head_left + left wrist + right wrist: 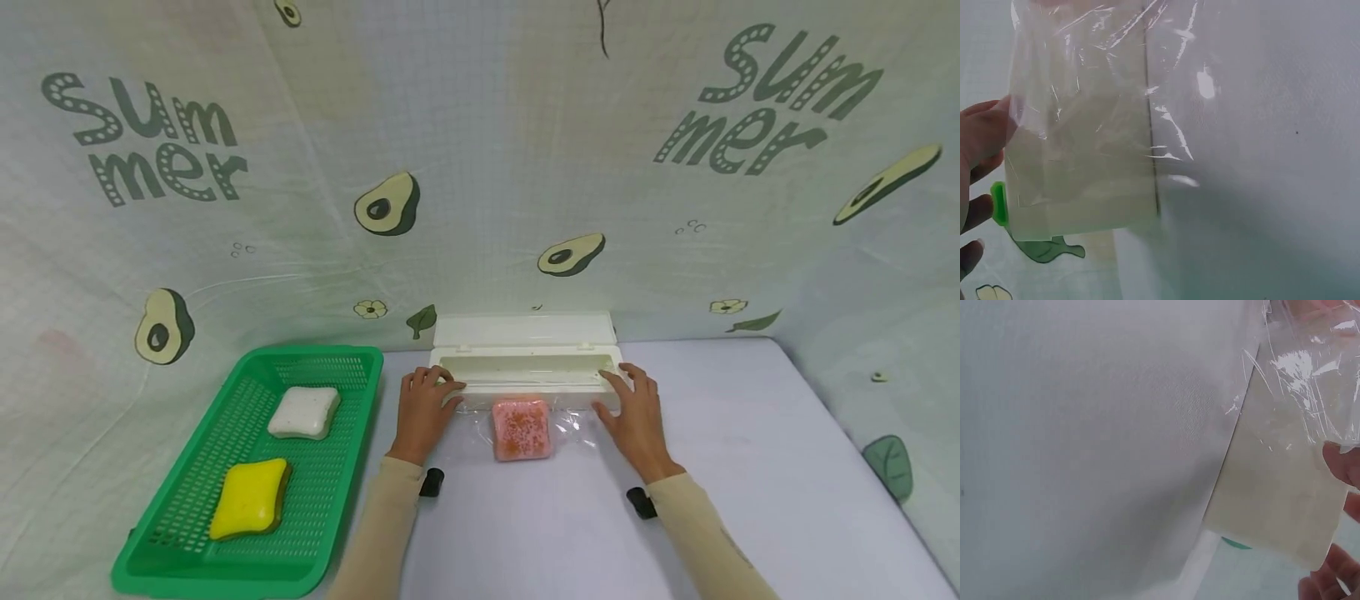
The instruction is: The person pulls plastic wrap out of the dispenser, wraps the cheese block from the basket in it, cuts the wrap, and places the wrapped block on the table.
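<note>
A white cling film dispenser (540, 401) lies across the far side of the table, its lid (525, 330) raised. Clear cling film (1085, 119) hangs over its front wall and reaches forward around a pink toast-shaped block (522, 428) lying just in front. My left hand (422, 414) is at the dispenser's left front corner, thumb and fingers pinching at the film's edge by a green slider (999, 204). At the right front corner my right hand (637, 421) pinches the film's other side, thumb (1340, 464) on the front and fingers over the rim.
On the left stands a green basket (348, 467) holding a white toast-shaped block (303, 412) and a yellow one (250, 497). A patterned cloth (480, 150) hangs behind the dispenser. The white tabletop (757, 450) extends to the right.
</note>
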A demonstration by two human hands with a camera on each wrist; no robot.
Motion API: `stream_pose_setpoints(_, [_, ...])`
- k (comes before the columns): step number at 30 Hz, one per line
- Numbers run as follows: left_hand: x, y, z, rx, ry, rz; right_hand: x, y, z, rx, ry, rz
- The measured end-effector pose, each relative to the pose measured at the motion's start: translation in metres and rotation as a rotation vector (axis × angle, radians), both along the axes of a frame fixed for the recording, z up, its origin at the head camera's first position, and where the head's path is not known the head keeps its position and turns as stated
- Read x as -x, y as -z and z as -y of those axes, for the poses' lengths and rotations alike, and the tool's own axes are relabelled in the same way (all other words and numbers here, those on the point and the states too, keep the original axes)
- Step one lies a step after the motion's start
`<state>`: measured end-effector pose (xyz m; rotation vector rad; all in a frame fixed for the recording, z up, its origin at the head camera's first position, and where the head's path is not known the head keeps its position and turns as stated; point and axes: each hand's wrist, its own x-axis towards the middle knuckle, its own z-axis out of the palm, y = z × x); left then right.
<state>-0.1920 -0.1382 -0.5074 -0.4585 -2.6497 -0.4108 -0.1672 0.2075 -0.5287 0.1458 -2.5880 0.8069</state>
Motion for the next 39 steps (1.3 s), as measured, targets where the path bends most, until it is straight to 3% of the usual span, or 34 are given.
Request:
stream_pose_setpoints(9, [0.001, 0.002, 0.001, 0.031, -0.007, -0.022, -0.003, -0.001, 0.003, 0.029, -0.096, -0.116])
stream_pose_setpoints(20, [0.004, 0.005, 0.006, 0.019, 0.057, -0.13, -0.006, -0.005, 0.003, 0.044, -0.143, -0.105])
stream_pose_setpoints(25, [0.002, 0.004, 0.006, -0.035, 0.131, -0.088, -0.007, -0.008, 0.004, 0.042, -0.143, -0.055])
stream_pose_setpoints(29, [0.002, 0.005, 0.007, -0.002, 0.165, -0.038, -0.006, -0.009, 0.003, 0.044, -0.152, -0.057])
stream_pose_setpoints(31, [0.002, 0.006, 0.007, 0.029, 0.158, -0.035, -0.006, -0.01, 0.003, 0.048, -0.156, -0.061])
stream_pose_setpoints(39, [0.006, 0.005, 0.009, 0.079, 0.097, -0.162, -0.006, -0.01, 0.002, 0.054, -0.168, -0.037])
